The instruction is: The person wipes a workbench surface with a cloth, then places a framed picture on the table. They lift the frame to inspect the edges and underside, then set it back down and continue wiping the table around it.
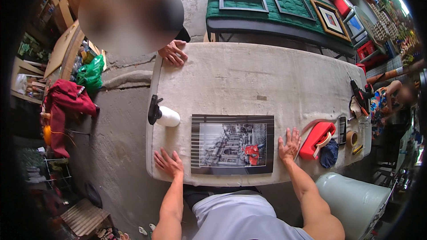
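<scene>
"Head view, item one: where does the dark-bordered picture (222, 149) lie?"

"Flat on the pale table (262, 78), near the edge on the wearer's side, directly between the wearer's two hands. Its long axis runs left to right, roughly parallel to that edge."

"Which hand is nearer?"

"Right hand (290, 146), by a small margin: it lies just beside the picture's right edge. Left hand (169, 163) lies just beside the lower left corner. Neither appears to touch the picture."

"State of the hands?"

"Well apart from each other, set down on the table with fingers spread, gripping nothing. Separately noted: a co-worker's hand (173, 53) at the table's far left corner, well apart from the picture."

"Containers, and contents?"

"White spray bottle (169, 117) with a black trigger head, beyond the left hand; fill level cannot be told. Red tape dispenser (307, 149), just right of the right hand, with a tape roll seated in it. Green plastic bag (91, 72) off the table to the left; contents hidden. Large pale drum (349, 195) beside the near right corner, inside not visible. Red crate (365, 50) beyond the far right corner; contents too small to identify."
</scene>
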Motion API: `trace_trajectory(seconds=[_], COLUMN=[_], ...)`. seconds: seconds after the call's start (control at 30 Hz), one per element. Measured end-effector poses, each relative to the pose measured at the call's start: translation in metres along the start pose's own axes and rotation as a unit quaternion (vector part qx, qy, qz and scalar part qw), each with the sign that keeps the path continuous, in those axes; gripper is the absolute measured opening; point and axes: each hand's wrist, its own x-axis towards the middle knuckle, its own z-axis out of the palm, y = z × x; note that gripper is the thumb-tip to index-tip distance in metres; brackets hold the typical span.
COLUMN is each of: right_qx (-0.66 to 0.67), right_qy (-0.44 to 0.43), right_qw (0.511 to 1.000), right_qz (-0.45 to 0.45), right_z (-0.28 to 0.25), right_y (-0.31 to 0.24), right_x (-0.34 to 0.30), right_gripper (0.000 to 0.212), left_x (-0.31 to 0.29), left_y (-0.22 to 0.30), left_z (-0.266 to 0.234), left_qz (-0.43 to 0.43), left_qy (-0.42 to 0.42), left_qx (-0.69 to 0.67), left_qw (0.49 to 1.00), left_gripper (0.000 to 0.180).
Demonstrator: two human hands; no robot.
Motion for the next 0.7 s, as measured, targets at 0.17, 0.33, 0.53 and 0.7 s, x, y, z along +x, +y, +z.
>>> trace_trajectory(seconds=[0.17,0.33,0.53,0.7], right_qx=[-0.005,-0.011,-0.012,-0.008], right_qy=[0.003,0.004,0.006,0.008], right_qw=[1.0,1.0,1.0,1.0], right_qz=[-0.003,-0.005,-0.007,-0.006], right_z=[0.0039,0.0012,0.0038,0.0045], right_y=[0.0026,0.0015,0.0017,0.0019], right_x=[0.0018,0.0022,0.002,-0.0002], right_gripper=[0.062,0.063,0.063,0.063], left_x=[0.0008,0.0,0.002,0.0027], left_y=[0.0007,0.0019,0.0037,0.0044], left_z=[0.0005,-0.0011,-0.007,-0.0079], left_qz=[0.005,-0.008,-0.014,-0.015], left_qy=[-0.005,-0.026,-0.036,-0.036], left_qx=[0.004,0.007,-0.001,-0.003], left_qw=[1.0,1.0,0.999,0.999], left_gripper=[0.063,0.063,0.063,0.063])
